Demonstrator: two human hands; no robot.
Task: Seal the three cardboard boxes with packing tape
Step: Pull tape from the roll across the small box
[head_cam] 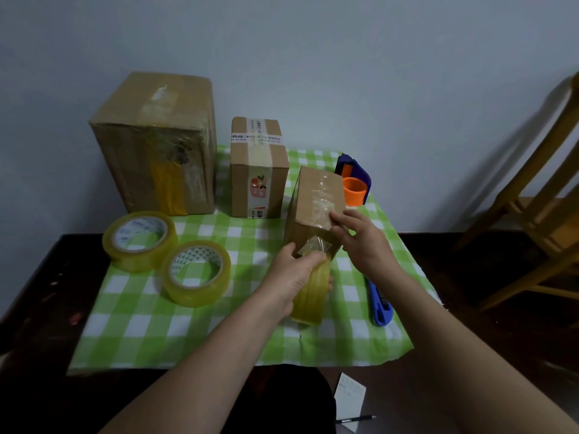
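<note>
Three cardboard boxes stand on a green checked cloth (238, 327). The large box (156, 145) is at the back left, the middle box (258, 170) beside it. The small box (316, 198) stands nearest me, with clear tape running over its top and down its front. My left hand (294, 274) grips a yellowish tape roll (311, 292) held on edge against the small box's front. A strip of tape leads from the roll up the box. My right hand (360, 236) presses with straight fingers on the tape at the box's top front edge.
Two more tape rolls (139, 241) (195, 274) lie flat on the cloth at the left. A blue utility knife (380, 305) lies right of my hands. A blue and orange tape dispenser (354, 180) stands behind the small box. A wooden chair (539, 195) is at the right.
</note>
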